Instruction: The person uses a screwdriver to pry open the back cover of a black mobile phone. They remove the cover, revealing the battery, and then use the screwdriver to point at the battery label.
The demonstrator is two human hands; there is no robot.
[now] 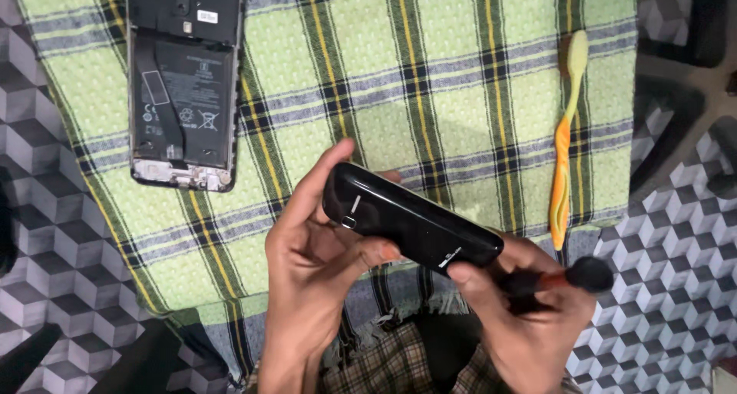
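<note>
My left hand [315, 263] grips a glossy black phone back cover [411, 221], thumb and fingers wrapped around its left end. My right hand [522, 325] supports the cover's right end with a fingertip and also holds a small brush with a black head [589, 273] and a reddish handle. An opened phone [184, 87] lies face down at the upper left of the cloth, its battery and boards exposed.
A green and yellow checked cloth [430, 72] covers the surface. An orange and yellow toothbrush [564, 141] lies along its right edge. A grey cube-patterned mat [675, 233] shows around the cloth. Dark objects sit at the upper right.
</note>
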